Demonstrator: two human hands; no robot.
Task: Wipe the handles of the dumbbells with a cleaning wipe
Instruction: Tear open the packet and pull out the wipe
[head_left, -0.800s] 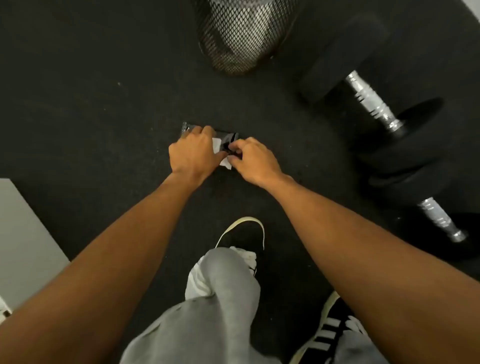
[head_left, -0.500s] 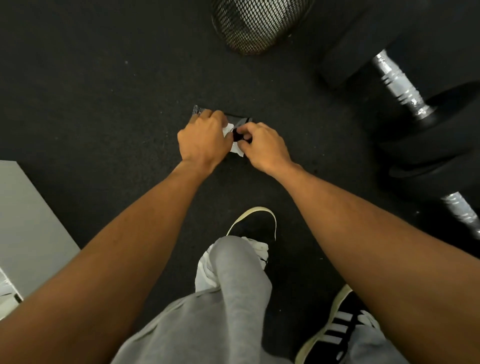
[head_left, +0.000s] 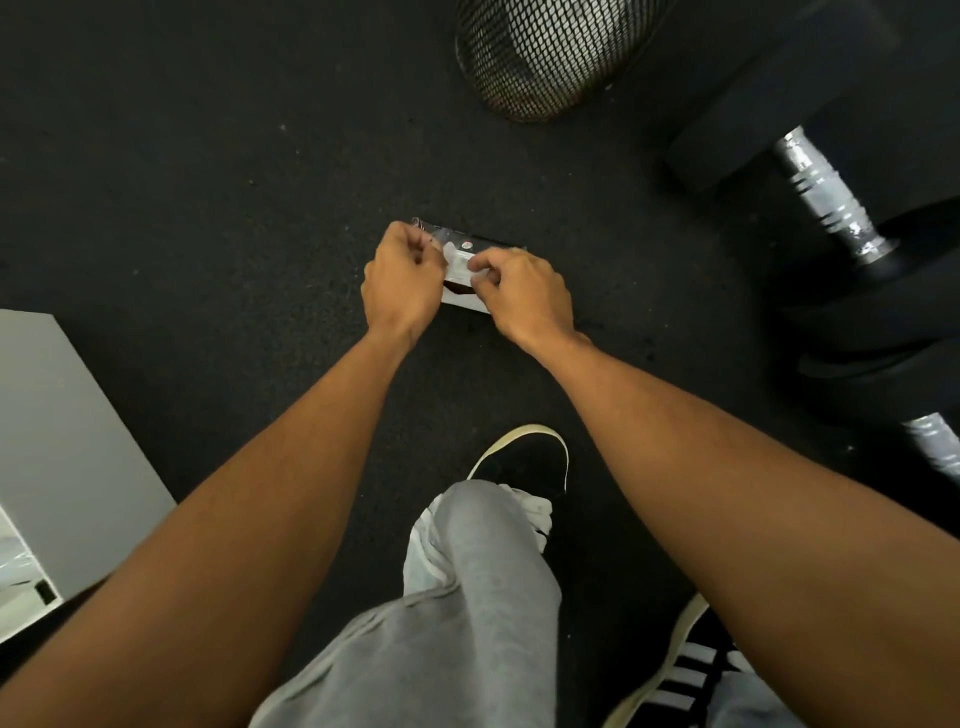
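Fingertips (head_left: 422, 244) of the left hand (head_left: 402, 283) curl in a pinch on the clear peel-back flap of the small dark glossy wipe packet (head_left: 501, 245), and the right hand (head_left: 524, 296) nips the white cleaning wipe (head_left: 460, 269) at its mouth: both hands closed, nothing slack!

Nearest, at 6 o'clock, is a soft grey jersey trouser knee (head_left: 483, 571), then a black shoe with a cream sole (head_left: 524, 462). The packet sits just above centre, on or barely over the speckled black rubber floor (head_left: 208, 182); I can't tell which.

My read is that the wipe is feather-light, limp and likely damp. It could tear or bunch if yanked, so draw it by a corner with the packet pinned.

At 8 o'clock there's a pale grey flat-sided box (head_left: 62, 441). Out at 2 to 3 o'clock lie the black-headed dumbbells (head_left: 769, 104): heavy, rigid and probably prone to roll. Their ridged chrome handles (head_left: 826, 192) look grippy, so wrap the wipe round mid-bar.

Farthest, at 12 to 1, is a round black wire-mesh basket (head_left: 540, 57)
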